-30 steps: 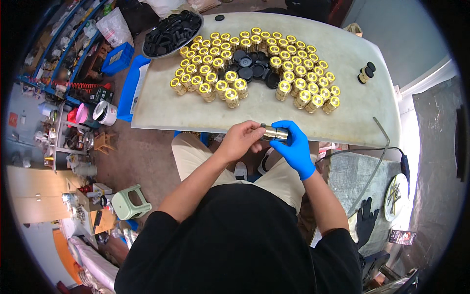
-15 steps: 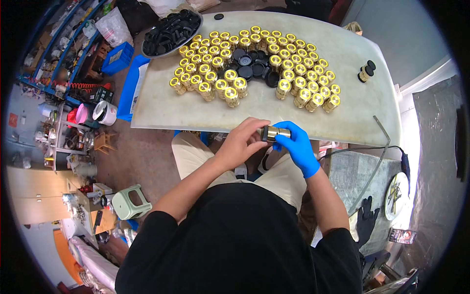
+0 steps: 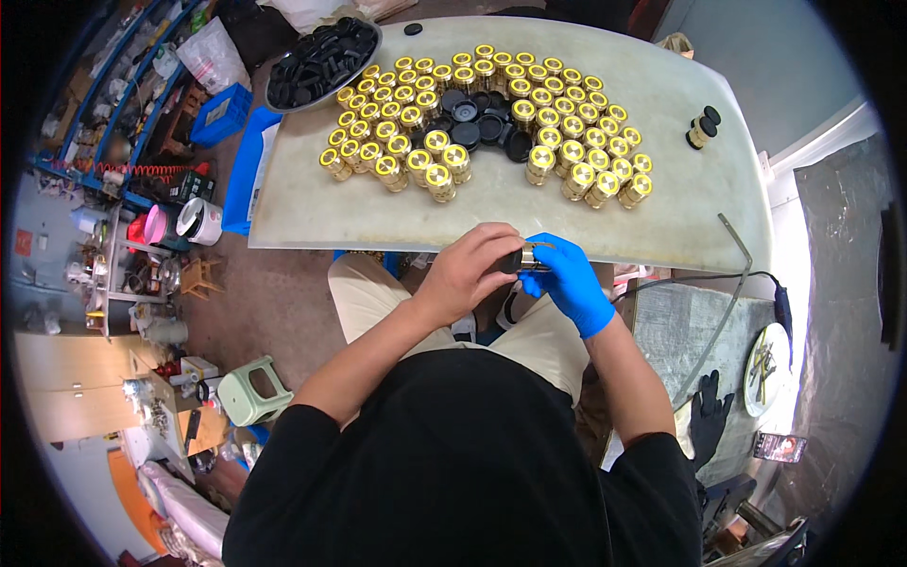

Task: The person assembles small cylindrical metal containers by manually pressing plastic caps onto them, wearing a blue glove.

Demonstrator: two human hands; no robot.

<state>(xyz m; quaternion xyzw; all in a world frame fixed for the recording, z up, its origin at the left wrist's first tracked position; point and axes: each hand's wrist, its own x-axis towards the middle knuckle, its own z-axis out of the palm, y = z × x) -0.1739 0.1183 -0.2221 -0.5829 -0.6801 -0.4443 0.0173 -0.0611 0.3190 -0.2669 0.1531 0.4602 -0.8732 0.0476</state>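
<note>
Blue-gloved right hand (image 3: 573,288) grips a brass cylinder (image 3: 531,254); bare left hand (image 3: 469,272) clasps its black end (image 3: 513,262) by the near table edge (image 3: 378,244).

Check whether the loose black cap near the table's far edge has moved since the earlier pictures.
No. The loose black cap keeps its place on the tabletop, just inside the far edge; the whole view has shifted slightly.

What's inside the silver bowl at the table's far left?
A heap of black caps shows in the silver bowl. The heap covers the bowl's bottom, so anything beneath cannot be seen.
</note>
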